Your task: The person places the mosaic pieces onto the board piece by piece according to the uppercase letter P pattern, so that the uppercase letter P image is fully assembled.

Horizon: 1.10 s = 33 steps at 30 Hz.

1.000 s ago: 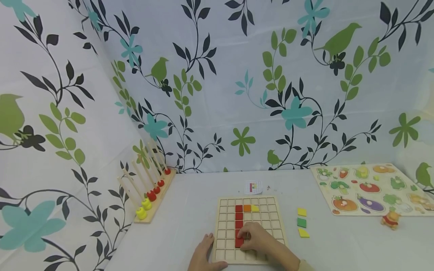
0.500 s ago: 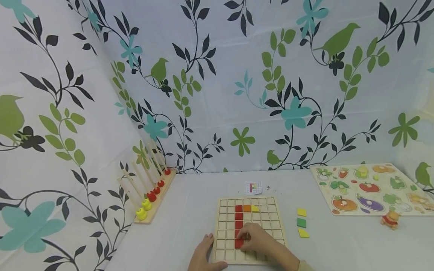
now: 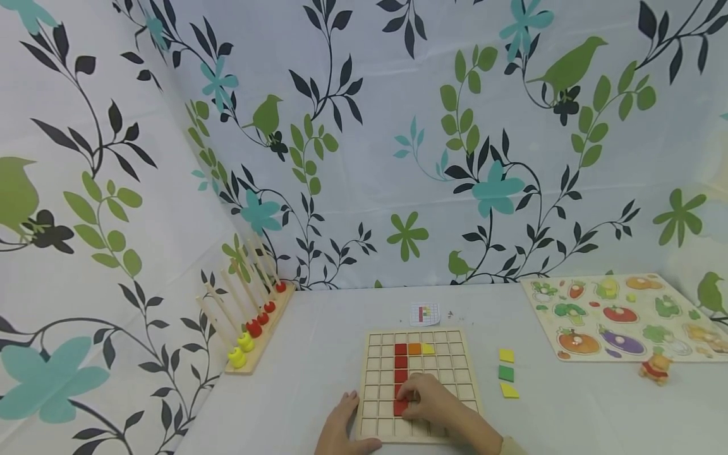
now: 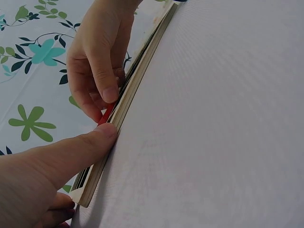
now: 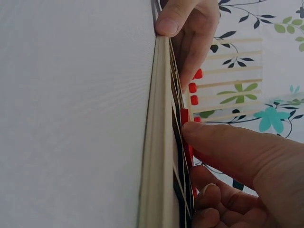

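Observation:
A wooden grid board lies on the table in the head view. Red square tiles run down one column, with an orange tile and a yellow tile beside the top one. My right hand pinches the lowest red tile, which sits at its grid cell; whether it lies fully flat is unclear. In the right wrist view the thumb touches that tile at its near edge. My left hand rests at the board's near left corner, thumb on the near edge, fingers along the left side.
Two yellow pieces and a green tile lie right of the board. A small pattern card is behind it. A peg stand with red and yellow beads stands left. A vegetable puzzle and a bear figurine are at right.
Both hands stay almost in place. The lowest red tile and the right fingers on it show only tiny shifts; everything else is the same.

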Tool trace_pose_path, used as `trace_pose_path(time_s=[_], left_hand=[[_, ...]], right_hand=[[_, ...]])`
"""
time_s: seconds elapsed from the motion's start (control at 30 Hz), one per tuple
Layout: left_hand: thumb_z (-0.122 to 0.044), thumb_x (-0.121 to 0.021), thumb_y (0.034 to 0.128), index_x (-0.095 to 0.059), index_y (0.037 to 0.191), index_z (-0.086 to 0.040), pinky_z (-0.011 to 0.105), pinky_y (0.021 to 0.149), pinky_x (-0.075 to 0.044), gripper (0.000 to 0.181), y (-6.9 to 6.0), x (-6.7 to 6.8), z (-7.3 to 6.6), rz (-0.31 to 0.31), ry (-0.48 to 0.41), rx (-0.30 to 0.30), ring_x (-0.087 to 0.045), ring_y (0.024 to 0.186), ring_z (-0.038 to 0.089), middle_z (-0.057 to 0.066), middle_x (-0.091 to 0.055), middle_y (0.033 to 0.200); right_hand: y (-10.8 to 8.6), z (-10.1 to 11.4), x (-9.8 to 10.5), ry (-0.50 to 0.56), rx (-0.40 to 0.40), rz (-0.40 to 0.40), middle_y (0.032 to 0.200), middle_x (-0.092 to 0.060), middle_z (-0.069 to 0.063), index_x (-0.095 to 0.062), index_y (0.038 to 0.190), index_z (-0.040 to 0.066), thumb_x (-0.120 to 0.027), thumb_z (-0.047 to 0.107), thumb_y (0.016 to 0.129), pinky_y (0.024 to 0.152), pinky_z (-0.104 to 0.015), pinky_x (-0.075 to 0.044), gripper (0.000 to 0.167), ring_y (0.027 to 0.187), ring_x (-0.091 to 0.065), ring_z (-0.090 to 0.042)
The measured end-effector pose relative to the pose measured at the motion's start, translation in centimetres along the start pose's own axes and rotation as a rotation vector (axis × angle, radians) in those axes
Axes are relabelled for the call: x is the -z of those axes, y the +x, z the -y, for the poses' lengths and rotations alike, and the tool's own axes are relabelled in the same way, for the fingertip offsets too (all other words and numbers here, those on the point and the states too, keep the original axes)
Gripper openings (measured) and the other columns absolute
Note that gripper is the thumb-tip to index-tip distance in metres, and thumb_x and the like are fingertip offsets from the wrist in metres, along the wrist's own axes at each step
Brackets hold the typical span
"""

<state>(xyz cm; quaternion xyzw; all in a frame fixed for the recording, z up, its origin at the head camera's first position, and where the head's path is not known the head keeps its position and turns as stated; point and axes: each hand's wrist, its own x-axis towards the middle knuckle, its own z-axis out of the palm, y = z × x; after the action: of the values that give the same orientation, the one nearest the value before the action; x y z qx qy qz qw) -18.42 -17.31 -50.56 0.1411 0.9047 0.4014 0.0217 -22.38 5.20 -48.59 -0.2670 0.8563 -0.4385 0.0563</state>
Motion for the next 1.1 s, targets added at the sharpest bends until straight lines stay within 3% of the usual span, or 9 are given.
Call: trace_pose_path(time_s=[0.57,0.7,1.1], left_hand=[[-0.046,-0.075,0.0651,-0.039,0.129,0.009,0.061,0.097,-0.022,0.091,0.1,-0.2,0.2,0.011,-0.001,0.036,-0.023,0.124,0.045,0.023,-0.034,0.135],[-0.047,-0.074,0.0643,-0.038,0.129,0.008,0.061,0.097,-0.022,0.093,0.0,-0.1,0.1,0.007,0.01,0.046,-0.022,0.124,0.045,0.023,-0.034,0.136],[-0.045,-0.076,0.0645,-0.038,0.13,0.008,0.063,0.097,-0.019,0.092,-0.1,-0.3,0.1,0.015,-0.044,0.058,-0.021,0.125,0.045,0.024,-0.033,0.136]], right_hand=[[-0.2,0.3,0.1,-0.013,0.004,-0.032,0.072,-0.051,0.011,-0.065,0.078,0.012,-0.076,0.012,0.068,0.055,-0.02,-0.043,0.014,0.065,-0.045,-0.007],[-0.2,0.6,0.5,-0.025,0.05,-0.057,0.072,-0.054,0.011,-0.065,0.078,0.012,-0.076,0.012,0.069,0.054,-0.02,-0.043,0.013,0.064,-0.046,-0.007],[-2.2,0.5,5.1,-0.062,0.13,-0.173,0.08,-0.061,0.001,-0.066,0.086,0.006,-0.071,0.007,0.075,0.049,-0.02,-0.041,0.013,0.058,-0.04,-0.005]])
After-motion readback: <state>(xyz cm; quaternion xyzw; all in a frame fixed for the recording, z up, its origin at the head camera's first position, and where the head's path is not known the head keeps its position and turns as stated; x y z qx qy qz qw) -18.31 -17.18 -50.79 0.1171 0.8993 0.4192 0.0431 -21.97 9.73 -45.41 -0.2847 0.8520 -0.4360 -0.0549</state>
